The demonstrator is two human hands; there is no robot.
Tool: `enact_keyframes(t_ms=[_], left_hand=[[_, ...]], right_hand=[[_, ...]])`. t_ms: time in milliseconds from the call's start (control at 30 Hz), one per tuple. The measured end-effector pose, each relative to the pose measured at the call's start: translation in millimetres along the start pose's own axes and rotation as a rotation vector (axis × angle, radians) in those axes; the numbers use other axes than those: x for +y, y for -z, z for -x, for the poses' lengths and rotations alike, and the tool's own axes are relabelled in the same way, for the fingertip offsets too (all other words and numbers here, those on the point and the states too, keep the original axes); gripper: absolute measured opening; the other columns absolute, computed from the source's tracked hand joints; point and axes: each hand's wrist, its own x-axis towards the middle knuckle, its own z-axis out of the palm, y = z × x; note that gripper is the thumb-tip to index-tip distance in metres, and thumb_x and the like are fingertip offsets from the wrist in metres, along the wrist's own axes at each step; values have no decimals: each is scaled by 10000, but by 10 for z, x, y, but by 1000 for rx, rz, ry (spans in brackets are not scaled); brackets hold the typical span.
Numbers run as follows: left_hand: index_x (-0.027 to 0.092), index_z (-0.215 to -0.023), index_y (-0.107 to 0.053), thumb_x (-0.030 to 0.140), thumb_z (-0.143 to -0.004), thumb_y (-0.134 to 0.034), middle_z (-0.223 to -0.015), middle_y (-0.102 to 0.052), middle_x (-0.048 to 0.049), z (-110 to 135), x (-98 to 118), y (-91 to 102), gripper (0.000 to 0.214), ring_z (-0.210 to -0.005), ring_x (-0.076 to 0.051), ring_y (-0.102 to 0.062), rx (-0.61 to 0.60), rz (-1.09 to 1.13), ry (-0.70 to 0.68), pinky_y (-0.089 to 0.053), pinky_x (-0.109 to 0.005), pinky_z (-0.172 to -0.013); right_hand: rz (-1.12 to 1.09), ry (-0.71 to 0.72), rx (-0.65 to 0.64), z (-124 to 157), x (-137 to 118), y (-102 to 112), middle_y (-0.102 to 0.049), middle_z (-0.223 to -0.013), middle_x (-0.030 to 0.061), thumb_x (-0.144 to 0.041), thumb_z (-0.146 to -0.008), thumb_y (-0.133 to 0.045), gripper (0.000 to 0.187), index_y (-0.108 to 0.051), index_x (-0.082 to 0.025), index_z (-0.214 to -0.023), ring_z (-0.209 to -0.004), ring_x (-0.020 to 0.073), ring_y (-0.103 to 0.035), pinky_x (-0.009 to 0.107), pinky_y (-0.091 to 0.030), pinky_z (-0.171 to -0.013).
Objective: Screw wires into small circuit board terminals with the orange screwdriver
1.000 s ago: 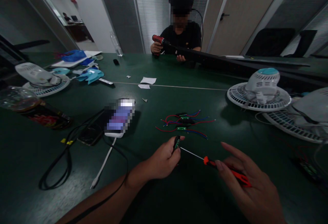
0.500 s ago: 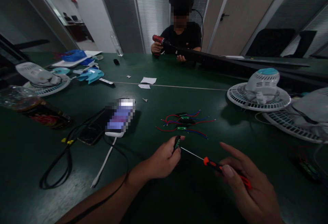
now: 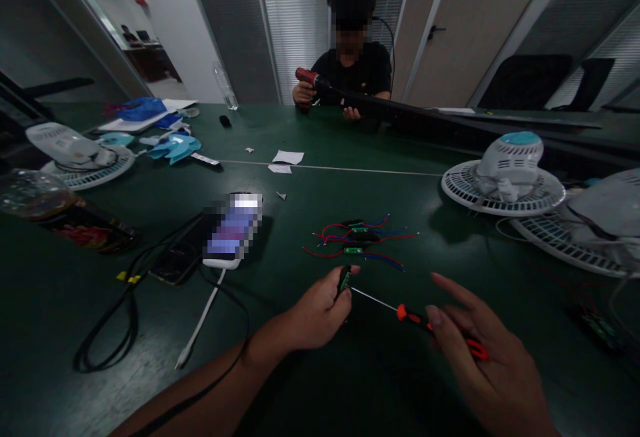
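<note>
Two hands over a dark green table [image 3: 440, 217]: left fingers [image 3: 345, 276] pinching a small board [image 3: 344, 280], right fingers [image 3: 440, 320] around a screwdriver [image 3: 415, 317].

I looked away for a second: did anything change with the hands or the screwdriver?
Hardly. The right hand shifted its fingers on the screwdriver, thumb sliding along the handle. The left hand still pinches the small green board at the tip. The wired boards and phone stayed put.

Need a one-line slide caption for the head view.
Left hand pinches a small circuit board while right hand applies a red-handled screwdriver over a green table.
</note>
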Motion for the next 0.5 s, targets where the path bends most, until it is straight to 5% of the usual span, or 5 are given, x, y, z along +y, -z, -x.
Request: enact_keyframes(t_ms=[267,500], left_hand=[[126,-1381,-368,279,-940,-351,-738,-500,13,8,5,-1,467,-644,-133,-501,7,5,-5,-434,-273,-614],[121,-1375,-367,279,-939,-356,-706,-470,28,8,1,-5,464,-622,-128,-481,0,14,6,-424,-271,-613]], right_hand=[[24,71,25,11,88,-6,-698,-642,-24,-337,-917,-503,354,-523,-181,-1234,-476,125,-646,210,-484,-439],[-14,-26,21,34,-13,-12,-691,-644,-24,-383,-910,-494,364,-529,-193,-1220,-492,137,-635,240,-476,-472]])
